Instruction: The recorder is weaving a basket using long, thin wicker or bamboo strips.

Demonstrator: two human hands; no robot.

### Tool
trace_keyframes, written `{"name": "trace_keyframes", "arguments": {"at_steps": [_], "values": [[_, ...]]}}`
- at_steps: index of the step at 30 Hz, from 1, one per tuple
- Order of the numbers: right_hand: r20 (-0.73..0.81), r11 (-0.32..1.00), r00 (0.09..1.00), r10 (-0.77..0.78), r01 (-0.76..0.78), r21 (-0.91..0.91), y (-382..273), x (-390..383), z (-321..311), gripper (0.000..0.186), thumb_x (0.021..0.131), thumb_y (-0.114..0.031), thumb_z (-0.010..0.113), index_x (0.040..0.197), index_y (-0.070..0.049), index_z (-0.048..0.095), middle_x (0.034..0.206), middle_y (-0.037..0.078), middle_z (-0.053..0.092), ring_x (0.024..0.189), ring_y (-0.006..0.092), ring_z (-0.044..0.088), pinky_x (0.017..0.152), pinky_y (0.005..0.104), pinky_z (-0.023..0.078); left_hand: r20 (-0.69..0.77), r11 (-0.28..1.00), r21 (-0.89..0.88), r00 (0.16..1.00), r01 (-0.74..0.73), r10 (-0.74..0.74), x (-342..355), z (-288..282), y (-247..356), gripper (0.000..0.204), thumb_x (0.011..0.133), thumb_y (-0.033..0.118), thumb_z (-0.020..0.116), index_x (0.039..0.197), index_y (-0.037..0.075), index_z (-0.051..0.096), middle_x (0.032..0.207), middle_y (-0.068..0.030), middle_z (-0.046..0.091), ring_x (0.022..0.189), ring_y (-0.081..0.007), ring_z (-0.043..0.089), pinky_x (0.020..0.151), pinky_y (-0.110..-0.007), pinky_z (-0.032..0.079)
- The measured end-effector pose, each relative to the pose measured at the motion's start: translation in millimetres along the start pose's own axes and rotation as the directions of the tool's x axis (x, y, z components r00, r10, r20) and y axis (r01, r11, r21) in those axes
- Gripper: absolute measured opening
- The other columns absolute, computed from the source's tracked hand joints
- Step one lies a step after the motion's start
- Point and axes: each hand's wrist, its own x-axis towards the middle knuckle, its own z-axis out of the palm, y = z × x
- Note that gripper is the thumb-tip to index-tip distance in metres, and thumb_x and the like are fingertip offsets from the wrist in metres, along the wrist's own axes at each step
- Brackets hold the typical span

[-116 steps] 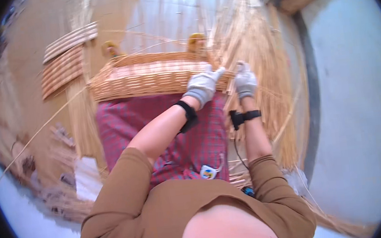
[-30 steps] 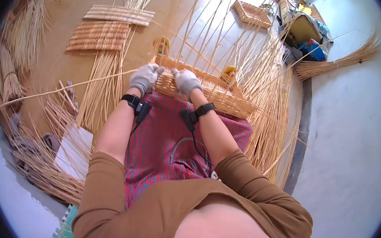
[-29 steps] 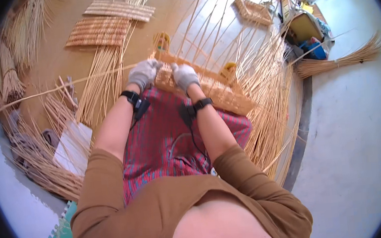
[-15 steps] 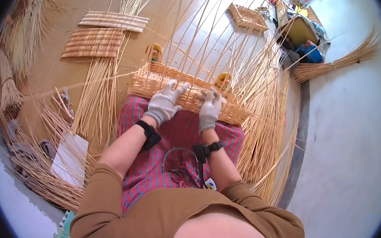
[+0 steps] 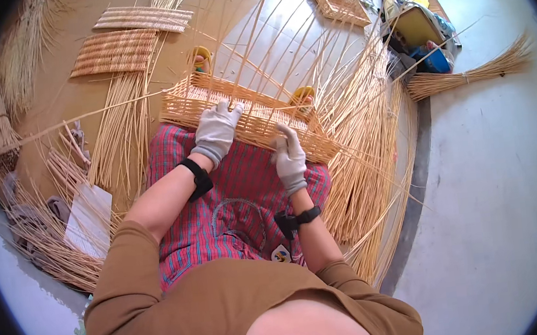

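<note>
A shallow rectangular wicker basket [image 5: 260, 144] lies slanted across my lap, its near wall facing me. Long unwoven canes rise from its far side. Gloved in pale grey, my left hand [image 5: 216, 132] grips the near wall left of the middle, fingertips over the rim. My right hand [image 5: 290, 160], in the same kind of glove, is at the near wall further right. Its fingers are bent but apart, with one fingertip by the rim; whether it touches the wicker I cannot tell. A red plaid cloth [image 5: 238, 183] covers my lap under the basket.
Loose canes [image 5: 361, 158] spread over the floor on the right, with more canes [image 5: 117, 137] on the left. Two woven panels [image 5: 114, 53] lie at the far left. Another basket [image 5: 340, 7] rests far ahead. A tied cane bundle [image 5: 470, 77] leans by the right wall.
My right hand has drawn back slightly toward me from the basket's near wall, and its fingers have spread. The left hand stays on the near wall. The whole view has shifted a little.
</note>
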Motion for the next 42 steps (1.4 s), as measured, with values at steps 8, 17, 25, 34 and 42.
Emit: {"name": "trace_keyframes", "arguments": {"at_steps": [8, 17, 25, 34, 42], "values": [[0.09, 0.835, 0.967, -0.237, 0.25, -0.49, -49.4, 158.7, 39.6, 0.063, 0.109, -0.028, 0.056, 0.163, -0.012, 0.028, 0.094, 0.012, 0.072, 0.067, 0.014, 0.065, 0.056, 0.0299, 0.052, -0.08, 0.998, -0.043, 0.996, 0.044, -0.047, -17.7, 4.6, 9.9, 0.071, 0.098, 0.01, 0.058, 0.163, 0.029, 0.038, 0.142, -0.0113, 0.051, 0.116, -0.0271, 0.067, 0.094, -0.04, 0.054], [-0.248, 0.935, 0.958, 0.147, -0.052, 0.351, 6.3, 43.7, -32.3, 0.038, 0.107, -0.015, 0.06, 0.144, -0.008, 0.051, 0.105, 0.009, 0.075, 0.071, 0.0119, 0.067, 0.056, 0.0251, 0.05, -0.224, 0.905, -0.283, 0.94, -0.317, 0.258, 2.6, -15.6, 42.7, 0.072, 0.087, 0.022, 0.078, 0.153, 0.03, 0.052, 0.143, -0.0151, 0.056, 0.122, -0.0366, 0.062, 0.103, -0.047, 0.05], [-0.605, 0.82, 0.77, -0.205, 0.473, 0.323, 10.9, 81.2, -55.9, 0.051, 0.097, 0.004, 0.057, 0.146, -0.002, 0.043, 0.12, 0.014, 0.065, 0.1, 0.0191, 0.068, 0.096, 0.0344, 0.052, 0.091, 0.971, -0.168, 0.978, -0.169, 0.186, 9.2, -3.5, 76.4, 0.088, 0.077, 0.022, 0.087, 0.156, 0.032, 0.049, 0.14, -0.0162, 0.055, 0.108, -0.0364, 0.067, 0.096, -0.049, 0.054], [-0.438, 0.881, 0.783, -0.441, 0.286, -0.376, 19.2, 89.5, -109.8, 0.049, 0.1, -0.001, 0.062, 0.148, -0.014, 0.058, 0.123, 0.012, 0.07, 0.091, 0.0174, 0.07, 0.084, 0.0306, 0.057, 0.183, 0.925, -0.367, 0.968, -0.097, 0.174, 20.4, 13.0, 171.3, 0.084, 0.087, 0.017, 0.076, 0.16, 0.038, 0.041, 0.138, -0.0165, 0.054, 0.105, -0.0378, 0.07, 0.092, -0.048, 0.058], [-0.654, 0.959, 0.731, 0.195, -0.002, 0.284, 66.7, -27.2, -135.4, 0.027, 0.106, -0.005, 0.059, 0.132, -0.005, 0.067, 0.117, 0.004, 0.072, 0.09, 0.0075, 0.066, 0.082, 0.0248, 0.058, -0.028, 0.766, -0.57, 0.939, -0.297, 0.343, 29.1, 2.6, 154.5, 0.068, 0.093, 0.009, 0.071, 0.153, 0.032, 0.052, 0.138, -0.016, 0.055, 0.1, -0.032, 0.071, 0.092, -0.043, 0.059]]}}
